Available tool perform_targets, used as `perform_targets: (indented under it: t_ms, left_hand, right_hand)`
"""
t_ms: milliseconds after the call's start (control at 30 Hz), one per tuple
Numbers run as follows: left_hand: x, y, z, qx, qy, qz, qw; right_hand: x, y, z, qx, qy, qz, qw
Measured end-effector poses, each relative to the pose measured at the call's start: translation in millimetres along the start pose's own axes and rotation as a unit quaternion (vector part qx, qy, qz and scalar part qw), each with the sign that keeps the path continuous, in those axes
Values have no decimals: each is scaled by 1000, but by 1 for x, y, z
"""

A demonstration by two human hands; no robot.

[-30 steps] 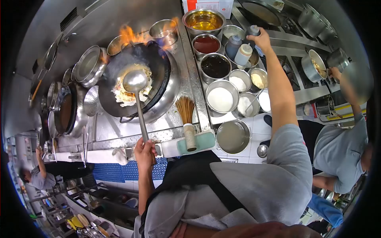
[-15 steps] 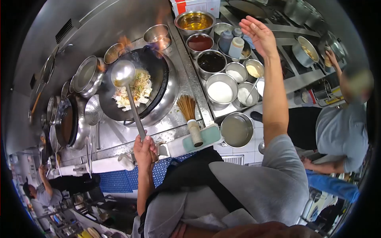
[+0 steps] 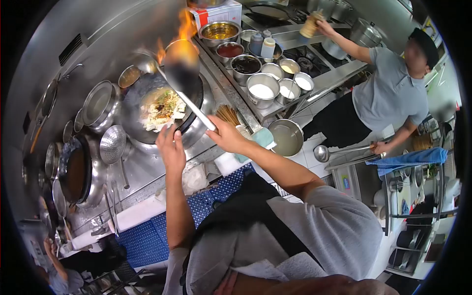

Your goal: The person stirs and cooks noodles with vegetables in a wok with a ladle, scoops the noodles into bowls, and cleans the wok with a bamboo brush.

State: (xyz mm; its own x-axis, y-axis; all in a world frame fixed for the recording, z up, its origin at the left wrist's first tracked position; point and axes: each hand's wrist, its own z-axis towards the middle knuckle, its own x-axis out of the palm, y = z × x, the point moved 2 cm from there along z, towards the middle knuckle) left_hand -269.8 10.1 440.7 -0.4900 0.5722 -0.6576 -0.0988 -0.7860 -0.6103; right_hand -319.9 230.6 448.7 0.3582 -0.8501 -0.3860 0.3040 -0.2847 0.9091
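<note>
My right hand (image 3: 229, 134) is closed around the ladle's handle (image 3: 191, 105), which slants up and left over the wok (image 3: 130, 110). The far end of the ladle is blurred near the wok's back edge. In the wok lies food (image 3: 163, 108) that looks like noodles with white pieces and green shreds. At the near rim is my left hand (image 3: 171, 147), fingers apart and holding nothing visible; whether it touches the rim I cannot tell. Flame (image 3: 185, 27) rises behind the wok, above a dark blurred shape.
Metal bowls of oil (image 3: 220, 32), dark sauce (image 3: 246, 65) and white powder (image 3: 261, 91) stand to the right with squeeze bottles (image 3: 268, 47). A skimmer (image 3: 113, 142) lies left of the wok. A co-worker (image 3: 393, 88) stands at the right, holding a bottle and a ladle.
The ladle has passed from my left hand to my right, which came down from above the bowls. My left hand has let go and opened. Dark sauce now shows on the food.
</note>
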Motion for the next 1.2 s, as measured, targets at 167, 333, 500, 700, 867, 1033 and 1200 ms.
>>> perform_targets:
  t_ms: [167, 333, 500, 700, 867, 1033, 1200]
  left_hand:
    - [9, 59, 3, -55, 12, 130, 990]
    - [32, 68, 35, -72, 96, 143, 982]
    - [50, 85, 34, -50, 68, 69, 994]
    - [36, 44, 14, -62, 28, 81, 994]
    - [34, 20, -4, -5, -26, 32, 999]
    - [13, -3, -9, -27, -10, 33, 999]
    - [11, -3, -9, -62, 16, 40, 997]
  right_hand:
    - [-16, -35, -37, 69, 86, -45, 993]
    - [-29, 26, -16, 131, 191, -144, 962]
    - [-27, -36, 39, -29, 242, -291, 925]
    - [-78, 2, 51, -15, 236, -341, 910]
    - [-77, 21, 46, -68, 217, -392, 892]
    - [-80, 17, 54, -122, 178, -362, 907]
    - [-67, 52, 27, -73, 201, -349, 912]
